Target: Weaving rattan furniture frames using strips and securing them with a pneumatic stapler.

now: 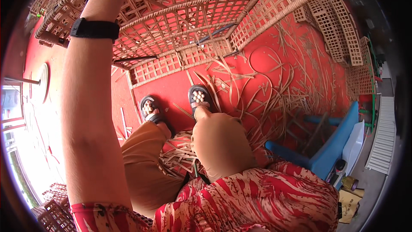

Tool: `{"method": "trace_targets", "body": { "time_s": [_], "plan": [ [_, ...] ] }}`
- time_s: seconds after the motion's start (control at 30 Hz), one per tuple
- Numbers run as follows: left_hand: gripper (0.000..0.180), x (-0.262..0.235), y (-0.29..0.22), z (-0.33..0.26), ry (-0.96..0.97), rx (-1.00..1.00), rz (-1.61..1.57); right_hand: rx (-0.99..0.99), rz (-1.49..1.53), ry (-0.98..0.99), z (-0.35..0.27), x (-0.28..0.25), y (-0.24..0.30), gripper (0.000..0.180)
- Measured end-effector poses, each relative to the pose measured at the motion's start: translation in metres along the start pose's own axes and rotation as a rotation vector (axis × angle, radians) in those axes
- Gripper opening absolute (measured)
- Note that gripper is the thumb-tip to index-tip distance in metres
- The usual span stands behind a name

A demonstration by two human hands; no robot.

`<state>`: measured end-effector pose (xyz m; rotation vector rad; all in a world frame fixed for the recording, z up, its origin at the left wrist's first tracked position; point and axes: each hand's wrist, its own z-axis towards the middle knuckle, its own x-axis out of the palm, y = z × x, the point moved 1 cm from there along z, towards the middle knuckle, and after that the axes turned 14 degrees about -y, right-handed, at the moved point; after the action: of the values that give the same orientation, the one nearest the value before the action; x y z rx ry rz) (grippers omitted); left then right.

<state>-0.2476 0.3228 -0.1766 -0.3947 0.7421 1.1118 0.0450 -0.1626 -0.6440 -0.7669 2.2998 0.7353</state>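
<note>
My left forearm (92,116), with a black band (94,29) round it, reaches up along the left side of the head view. It passes over a large woven rattan frame (184,15) with an open lattice and wrapped rims. The hand itself lies beyond the top edge, so its fingers and anything in them are hidden. My right hand and arm do not show. The frame rests on the red floor (171,75) in front of my feet, and its lattice side (266,8) slants up to the right.
Loose rattan strips (274,77) litter the floor to the right and between my legs. A blue plastic chair (326,146) stands at the right. Woven lattice panels (334,30) lean at the far right. A round white fan-like base (43,83) is at the left.
</note>
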Motion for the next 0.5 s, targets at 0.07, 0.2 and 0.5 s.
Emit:
{"method": "trace_targets", "body": {
  "time_s": [0.07, 0.2, 0.5],
  "plan": [
    [0.042, 0.004, -0.007, 0.001, -0.023, -0.027, -0.008, -0.046, 0.064, -0.096, 0.054, -0.015, 0.028, 0.037],
    [0.042, 0.003, -0.004, -0.002, 0.057, -0.062, -0.025, -0.257, 0.442, -0.607, 0.173, -0.071, 0.134, 0.051],
    [0.035, 0.027, -0.01, 0.003, -0.015, -0.091, -0.086, 0.058, 0.922, -0.929, 0.279, -0.188, 0.253, 0.053]
  ]
}}
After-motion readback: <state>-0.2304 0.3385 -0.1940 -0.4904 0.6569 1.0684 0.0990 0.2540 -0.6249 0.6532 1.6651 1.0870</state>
